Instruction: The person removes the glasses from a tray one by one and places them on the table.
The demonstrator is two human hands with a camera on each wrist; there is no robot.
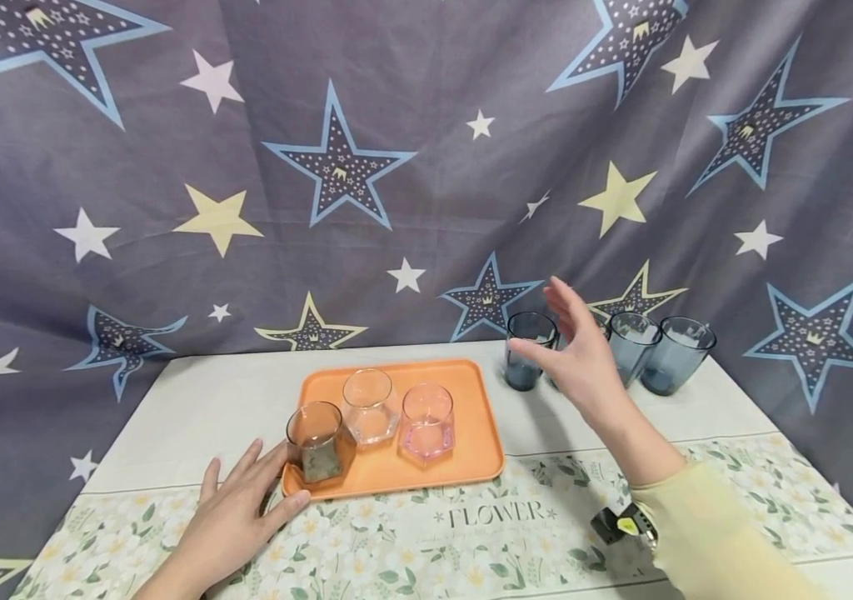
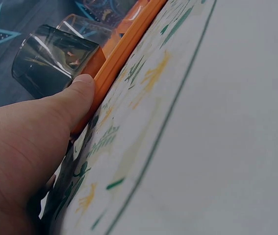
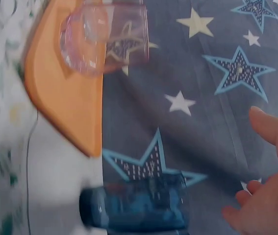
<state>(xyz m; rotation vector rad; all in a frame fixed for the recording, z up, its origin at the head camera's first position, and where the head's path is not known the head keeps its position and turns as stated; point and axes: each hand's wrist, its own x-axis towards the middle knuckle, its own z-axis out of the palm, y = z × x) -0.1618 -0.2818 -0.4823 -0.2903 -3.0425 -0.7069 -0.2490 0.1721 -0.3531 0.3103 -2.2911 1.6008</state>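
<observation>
My left hand rests at the front left corner of an orange tray, with its fingers spread and its thumb touching the rim. In the left wrist view that thumb lies against the tray's edge, beside a grey-brown glass. On the tray also stand a clear glass and a pink glass. My right hand is raised in front of several blue glasses, fingers apart, holding nothing. It partly hides some of them. The right wrist view shows a gap between this hand and a blue glass.
The blue glasses, including one at the far right, stand in a row near the table's back edge. A tablecloth with a flower print covers the table. Behind it hangs a star-patterned curtain.
</observation>
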